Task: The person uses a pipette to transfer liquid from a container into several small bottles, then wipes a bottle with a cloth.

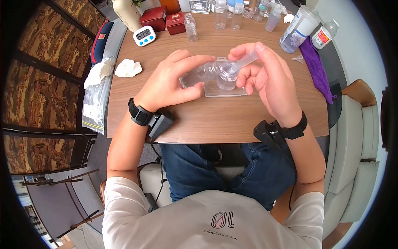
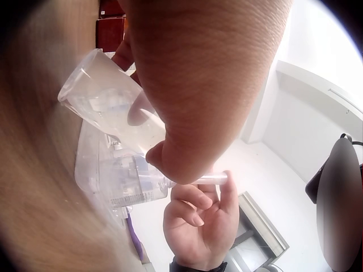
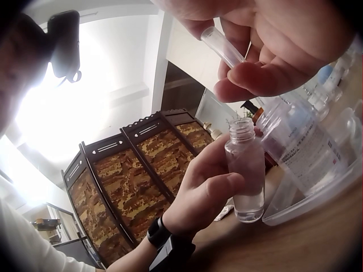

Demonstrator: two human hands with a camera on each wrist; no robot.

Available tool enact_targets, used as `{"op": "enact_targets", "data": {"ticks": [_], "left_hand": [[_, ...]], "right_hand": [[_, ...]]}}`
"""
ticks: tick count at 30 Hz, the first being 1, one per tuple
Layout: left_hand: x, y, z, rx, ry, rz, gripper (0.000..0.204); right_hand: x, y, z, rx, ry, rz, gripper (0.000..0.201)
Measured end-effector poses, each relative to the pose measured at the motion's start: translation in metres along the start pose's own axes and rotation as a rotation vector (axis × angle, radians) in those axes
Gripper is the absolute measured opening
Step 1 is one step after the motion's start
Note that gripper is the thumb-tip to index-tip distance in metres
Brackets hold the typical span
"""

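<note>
My left hand (image 1: 170, 79) grips a small clear bottle (image 3: 248, 175) with a bare threaded neck; clear liquid shows in it. Beside its neck stands a wider clear bottle (image 3: 306, 150) with a printed label, its mouth uncovered. This wider bottle rests in a shallow clear plastic tray (image 1: 211, 93). Between thumb and fingers, my right hand (image 1: 275, 79) pinches a slim clear tube (image 1: 247, 61), which slants down to the wider bottle's mouth. In the left wrist view, the forearm covers most of the left hand.
A crumpled white tissue (image 1: 128, 68) and a digital timer (image 1: 144, 36) lie to the left. Red boxes (image 1: 153, 18) and several small bottles line the back. Right of the hands are a small funnel (image 1: 298, 59), a large bottle (image 1: 300, 29) and a purple cloth (image 1: 317, 70).
</note>
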State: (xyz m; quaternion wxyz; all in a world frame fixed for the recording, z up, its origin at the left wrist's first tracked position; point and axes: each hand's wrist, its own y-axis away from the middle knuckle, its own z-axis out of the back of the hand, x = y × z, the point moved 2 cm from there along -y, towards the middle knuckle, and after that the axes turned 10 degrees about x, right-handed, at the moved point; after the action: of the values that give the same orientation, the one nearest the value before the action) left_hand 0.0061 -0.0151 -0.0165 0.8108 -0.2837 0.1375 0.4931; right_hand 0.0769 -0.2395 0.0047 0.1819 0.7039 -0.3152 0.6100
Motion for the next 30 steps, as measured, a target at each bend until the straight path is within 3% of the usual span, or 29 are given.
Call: {"op": "enact_targets", "data": {"ticks": [8,10,14,16,20,30], "left_hand": [[0.001,0.001,0.001,-0.004,0.006,-0.006,0.053],[0.003,0.001,0.000,-0.001,-0.009,-0.011,0.052],[0.003,0.001,0.000,0.004,-0.002,-0.009,0.052],[0.002,0.000,-0.001,-0.007,0.002,-0.024,0.052],[0.001,0.000,0.000,0.005,-0.007,-0.011,0.052],[0.000,0.000,0.000,0.001,0.003,-0.005,0.054]], "right_hand": [[0.016,0.007,0.011,-0.048,0.002,0.097,0.045],[0.029,0.013,0.020,-0.094,-0.109,0.277,0.047],[0.042,0.021,0.032,-0.135,-0.152,0.413,0.050],[0.041,0.020,0.033,0.006,-0.231,0.471,0.052],[0.029,0.015,0.020,-0.012,-0.234,0.381,0.053],[0.026,0.012,0.014,-0.029,-0.144,0.347,0.061]]}}
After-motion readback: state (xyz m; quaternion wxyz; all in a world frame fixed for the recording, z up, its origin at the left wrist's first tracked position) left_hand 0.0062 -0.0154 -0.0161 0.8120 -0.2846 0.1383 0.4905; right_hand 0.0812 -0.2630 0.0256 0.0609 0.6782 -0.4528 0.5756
